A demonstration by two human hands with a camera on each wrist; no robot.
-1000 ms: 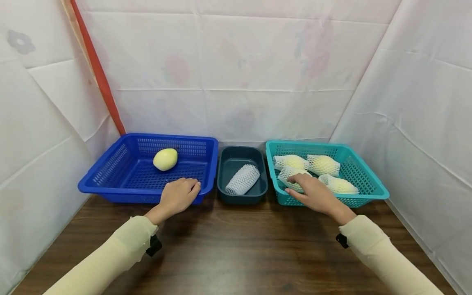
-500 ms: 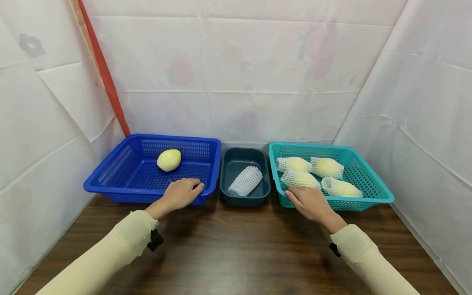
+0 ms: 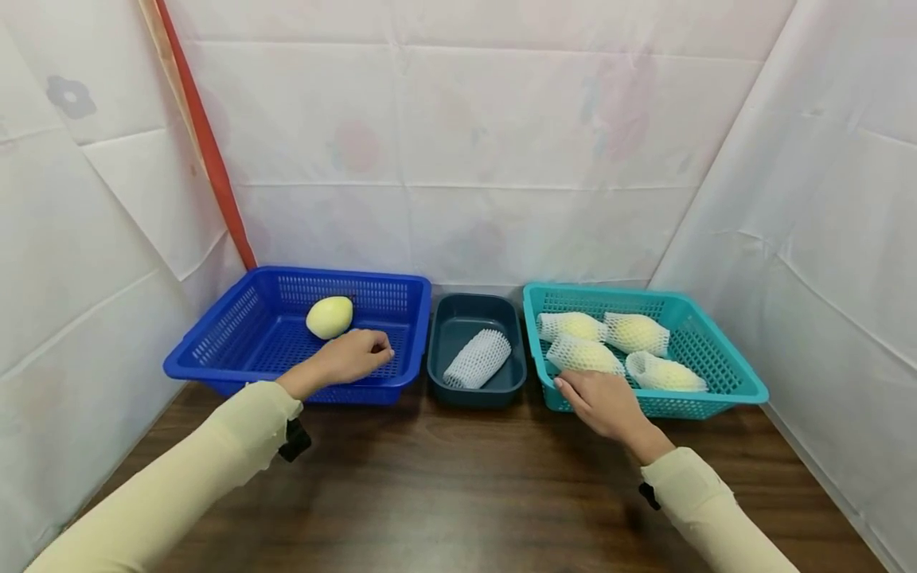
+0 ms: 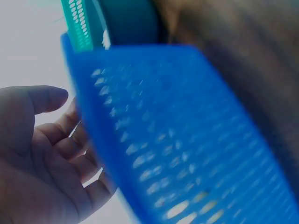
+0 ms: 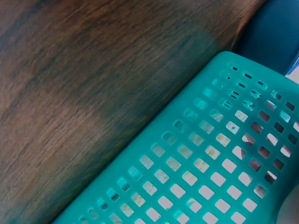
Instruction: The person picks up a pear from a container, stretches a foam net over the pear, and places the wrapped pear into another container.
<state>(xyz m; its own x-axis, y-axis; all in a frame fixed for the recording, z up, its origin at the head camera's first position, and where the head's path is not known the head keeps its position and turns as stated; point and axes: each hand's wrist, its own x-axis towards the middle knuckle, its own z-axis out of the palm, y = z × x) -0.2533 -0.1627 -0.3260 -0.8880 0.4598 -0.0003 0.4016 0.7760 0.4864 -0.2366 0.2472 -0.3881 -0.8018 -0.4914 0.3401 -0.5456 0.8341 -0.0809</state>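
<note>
My left hand (image 3: 351, 356) is over the front part of the blue basket (image 3: 390, 296), fingers loosely bent and holding nothing; the left wrist view shows its palm beside the rim. Behind it, in that basket, lies one bare pale-yellow pear (image 3: 329, 317) with a dark stem. My right hand (image 3: 602, 400) rests on the front rim of the teal basket (image 3: 719, 358), its fingertips hidden. Inside are several pears in white foam nets, the nearest netted pear (image 3: 586, 356) just beyond that hand. A foam net sleeve (image 3: 478, 360) lies in the small dark tray (image 3: 458, 312) between the baskets.
All three containers stand side by side on a dark wooden table (image 3: 444, 493), near the back. White patterned cloth (image 3: 466, 119) hangs behind and on both sides. A red ribbon (image 3: 208, 151) runs down the back left corner.
My right hand has drawn back from the nearest netted pear to the teal basket's front rim. My left hand has lifted from the blue rim and moved slightly inward over that basket.
</note>
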